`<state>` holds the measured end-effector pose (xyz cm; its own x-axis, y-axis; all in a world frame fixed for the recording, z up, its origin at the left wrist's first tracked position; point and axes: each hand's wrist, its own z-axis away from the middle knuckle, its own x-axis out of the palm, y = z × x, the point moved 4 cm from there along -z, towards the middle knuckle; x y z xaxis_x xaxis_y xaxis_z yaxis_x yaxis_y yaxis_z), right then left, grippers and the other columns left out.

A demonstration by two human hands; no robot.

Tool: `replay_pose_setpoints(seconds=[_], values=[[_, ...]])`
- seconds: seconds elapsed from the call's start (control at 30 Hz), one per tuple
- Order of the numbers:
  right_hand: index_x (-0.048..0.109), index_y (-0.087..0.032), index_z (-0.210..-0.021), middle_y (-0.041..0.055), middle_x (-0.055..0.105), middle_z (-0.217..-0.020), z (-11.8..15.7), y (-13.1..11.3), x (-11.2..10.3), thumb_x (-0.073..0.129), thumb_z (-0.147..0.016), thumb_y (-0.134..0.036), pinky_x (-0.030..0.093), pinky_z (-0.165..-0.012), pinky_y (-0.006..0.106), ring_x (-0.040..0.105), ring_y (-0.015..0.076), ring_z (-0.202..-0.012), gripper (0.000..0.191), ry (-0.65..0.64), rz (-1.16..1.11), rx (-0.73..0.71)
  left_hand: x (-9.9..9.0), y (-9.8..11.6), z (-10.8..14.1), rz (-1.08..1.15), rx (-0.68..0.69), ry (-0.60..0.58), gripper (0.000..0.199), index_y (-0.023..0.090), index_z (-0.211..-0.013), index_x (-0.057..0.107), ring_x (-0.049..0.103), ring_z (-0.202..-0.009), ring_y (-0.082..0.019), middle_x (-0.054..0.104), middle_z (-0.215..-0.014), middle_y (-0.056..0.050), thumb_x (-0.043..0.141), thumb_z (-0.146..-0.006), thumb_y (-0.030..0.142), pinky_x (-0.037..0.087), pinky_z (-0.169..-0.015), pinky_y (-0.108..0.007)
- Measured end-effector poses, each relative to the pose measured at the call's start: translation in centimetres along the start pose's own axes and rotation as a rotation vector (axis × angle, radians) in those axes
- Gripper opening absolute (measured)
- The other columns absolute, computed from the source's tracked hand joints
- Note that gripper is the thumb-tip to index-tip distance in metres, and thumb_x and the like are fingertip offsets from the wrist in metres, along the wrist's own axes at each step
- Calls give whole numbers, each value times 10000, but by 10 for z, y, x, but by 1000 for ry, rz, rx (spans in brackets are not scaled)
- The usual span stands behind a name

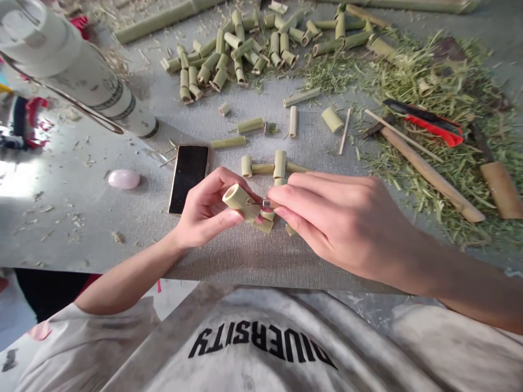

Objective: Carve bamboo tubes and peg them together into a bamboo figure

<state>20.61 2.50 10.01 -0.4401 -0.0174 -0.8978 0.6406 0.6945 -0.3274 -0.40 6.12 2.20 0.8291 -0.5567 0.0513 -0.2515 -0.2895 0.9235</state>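
Short bamboo tube sits in the left hand, above the table near its front edge, tilted, one open end facing up and left. Left fingers pinch it, thumb on the near side. Right hand, just beside, has fingers closed round a small tool with a metal collar; its handle is mostly hidden, thin tip against the tube's side, depth can't tell. Just beyond and partly under the hands, a jointed bamboo assembly lies on the table, partly covered. Left of it, a dark-screened phone, then a pink egg-shaped object. Farther out, loose bamboo cuts, including one short wide piece and a thin stick; behind these, a heap of bamboo segments. Right side: green shavings carrying a red-and-black tool, a wooden-handled hammer and another wooden handle. Far left, a white bottle with a strap; a long bamboo pole at the back.
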Motion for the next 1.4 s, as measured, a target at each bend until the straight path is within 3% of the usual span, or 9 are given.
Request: replay_pose_setpoints(seconds=[0.27, 0.47, 0.6, 0.7, 0.87, 0.93, 1.03, 1.27, 1.4], values=[[778, -158, -1097, 42, 755, -881, 4, -1, 11, 545, -1166, -169, 323, -615, 355, 621, 161, -731, 243, 4, 28, 65, 0, 0, 1, -66, 13, 40, 244, 186, -1210, 744, 902, -885, -231, 876, -1069, -98, 808, -1077, 381, 757, -799, -304], [728, -153, -1066, 58, 736, -894, 4, 2, 30, 479, -1180, -200, 377, -664, 321, 572, 152, -722, 278, -6, -260, 178, -7, -3, 8, -261, 34, 109, 322, 193, -1262, 734, 879, -893, -212, 870, -1072, -90, 813, -1069, 438, 736, -801, -300], [653, -184, -953, -14, 613, -747, 3, 6, 38, 499, -1188, -243, 333, -618, 302, 440, 116, -618, 287, 54, -485, 206, -10, -1, 12, -442, 129, 124, 317, 229, -1320, 730, 880, -981, -200, 894, -1128, -66, 838, -1055, 367, 693, -859, -279], [617, -188, -870, -51, 533, -678, 1, 10, 42, 526, -1197, -292, 301, -583, 294, 380, 91, -569, 356, 0, -697, 273, -14, -1, 14, -589, 202, 111, 347, 279, -1393, 726, 875, -977, -197, 906, -1176, -47, 825, -1061, 303, 674, -837, -298], [697, -163, -896, -36, 571, -708, -3, 17, 45, 615, -1181, -403, 339, -549, 282, 466, 98, -589, 382, -213, -1013, 452, -19, 2, 14, -640, 223, 87, 398, 337, -1378, 746, 851, -883, -207, 904, -1168, -29, 890, -1007, 325, 658, -783, -340], [678, -175, -868, -41, 553, -694, -3, 17, 42, 602, -1187, -395, 335, -551, 290, 447, 100, -578, 395, -197, -970, 434, -19, 4, 13, -657, 176, 101, 345, 299, -1335, 758, 825, -817, -196, 898, -1080, -33, 870, -1023, 396, 642, -744, -332], [628, -192, -842, -44, 521, -660, -1, 14, 38, 540, -1195, -302, 302, -578, 307, 395, 102, -566, 379, -71, -657, 315, -19, 5, 10, -614, 62, 105, 373, 225, -1269, 756, 825, -813, -194, 875, -1006, -51, 857, -1024, 489, 638, -735, -304], [738, -161, -1135, 56, 785, -935, 7, 3, 42, 519, -1145, -128, 268, -596, 349, 641, 160, -739, 222, 76, 65, 127, -12, -8, 0, 4, -240, 20, 358, 180, -1154, 732, 821, -719, -198, 830, -859, -67, 790, -1076, 524, 689, -676, -297], [702, -172, -1104, 30, 754, -865, 0, 12, 30, 521, -1183, -223, 300, -602, 323, 635, 149, -709, 204, 3, -132, 103, -5, -6, -4, 203, -312, -51, 295, 184, -1105, 750, 783, -669, -177, 824, -821, -68, 747, -1103, 479, 667, -611, -273]])
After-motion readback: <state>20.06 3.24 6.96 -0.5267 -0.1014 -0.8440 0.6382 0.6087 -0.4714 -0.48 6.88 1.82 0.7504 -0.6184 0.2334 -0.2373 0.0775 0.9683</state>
